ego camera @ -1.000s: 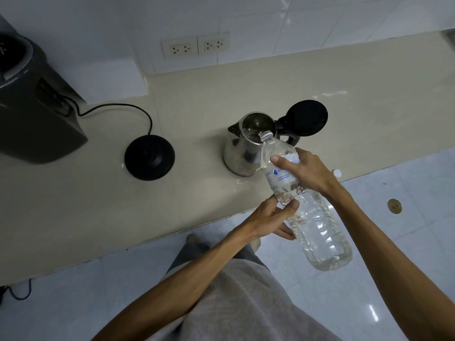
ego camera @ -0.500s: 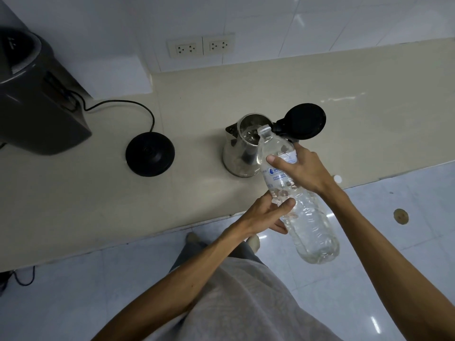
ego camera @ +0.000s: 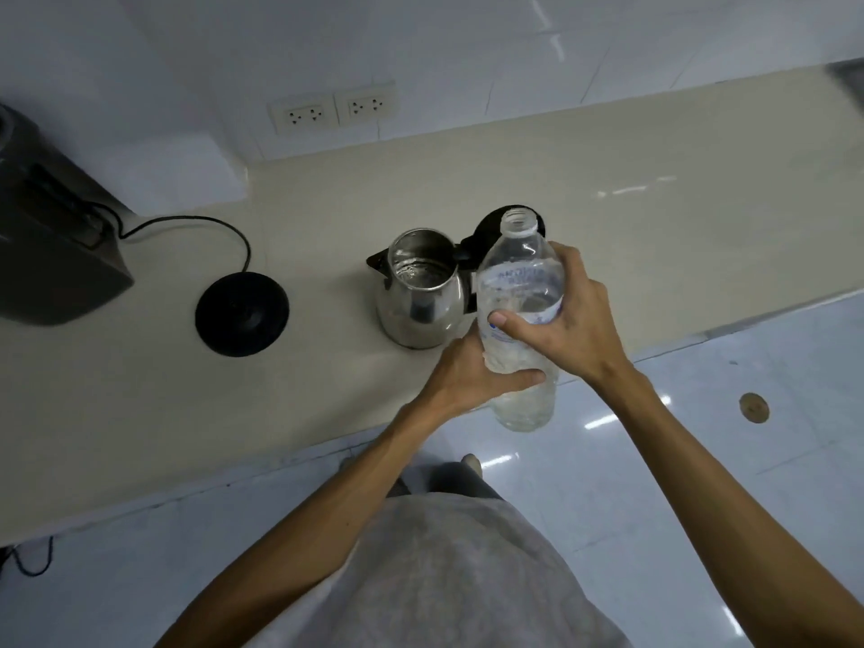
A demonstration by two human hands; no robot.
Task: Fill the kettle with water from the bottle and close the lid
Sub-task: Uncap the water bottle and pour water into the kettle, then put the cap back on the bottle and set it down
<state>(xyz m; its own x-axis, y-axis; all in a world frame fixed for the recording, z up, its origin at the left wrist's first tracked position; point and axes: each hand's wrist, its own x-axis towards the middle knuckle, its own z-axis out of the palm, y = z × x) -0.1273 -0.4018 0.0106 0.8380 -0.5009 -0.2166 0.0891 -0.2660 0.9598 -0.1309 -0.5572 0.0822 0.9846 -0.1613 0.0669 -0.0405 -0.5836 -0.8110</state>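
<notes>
A steel kettle point(ego camera: 421, 301) stands on the beige counter point(ego camera: 140, 390) with its black lid point(ego camera: 491, 224) swung open behind it; water glints inside. Just right of it, a clear plastic bottle point(ego camera: 519, 282) is held nearly upright, uncapped mouth up, close to the kettle's side. My right hand point(ego camera: 565, 325) wraps its labelled middle. My left hand point(ego camera: 472, 381) supports its lower part from the left. The bottle hides most of the lid and the handle.
The kettle's black round base point(ego camera: 242, 313) lies left of the kettle, its cord running to a dark appliance point(ego camera: 46, 254) at the far left. Two wall sockets point(ego camera: 334, 112) sit above the counter. The counter edge runs just below my hands, over a glossy tiled floor point(ego camera: 701, 437).
The bottle has been tipped back from pouring into the kettle to nearly upright, its mouth swinging right past the kettle rim. Both hands stayed on it.
</notes>
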